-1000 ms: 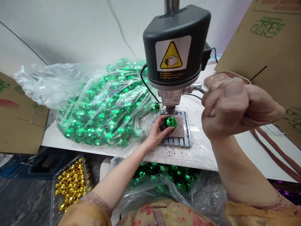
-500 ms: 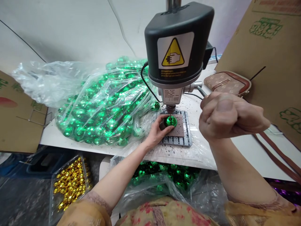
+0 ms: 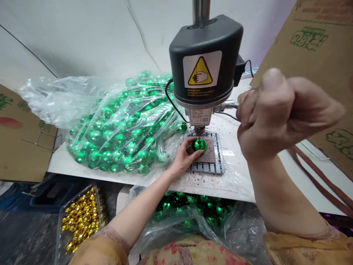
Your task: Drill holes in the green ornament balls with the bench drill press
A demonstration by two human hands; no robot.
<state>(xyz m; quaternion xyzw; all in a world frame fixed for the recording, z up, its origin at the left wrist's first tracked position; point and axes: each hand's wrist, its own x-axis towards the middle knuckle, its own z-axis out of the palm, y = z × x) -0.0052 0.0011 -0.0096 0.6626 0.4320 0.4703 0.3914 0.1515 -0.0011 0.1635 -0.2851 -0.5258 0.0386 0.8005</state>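
Currently, L hand (image 3: 183, 159) pinching green ball (image 3: 199, 145) under drill (image 3: 204, 55), R hand (image 3: 271, 117) fisted, prob. round lever (image 3: 234, 106)

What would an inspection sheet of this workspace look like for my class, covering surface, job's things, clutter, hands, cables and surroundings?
Surface: white tabletop, dark specks scattered around the slotted grey base plate.
Job's things: shiny green faceted ball over a flat reddish-brown pad, under a black-and-silver drill press.
Clutter: clear plastic bag of similar balls; brown straps.
Hands: left hand holds the ball; right hand is closed, apparently on the grey metal lever.
Cables: black cable looping beside the drill press.
Surroundings: pale wall; printed brown cardboard; shiny gold balls below table level.
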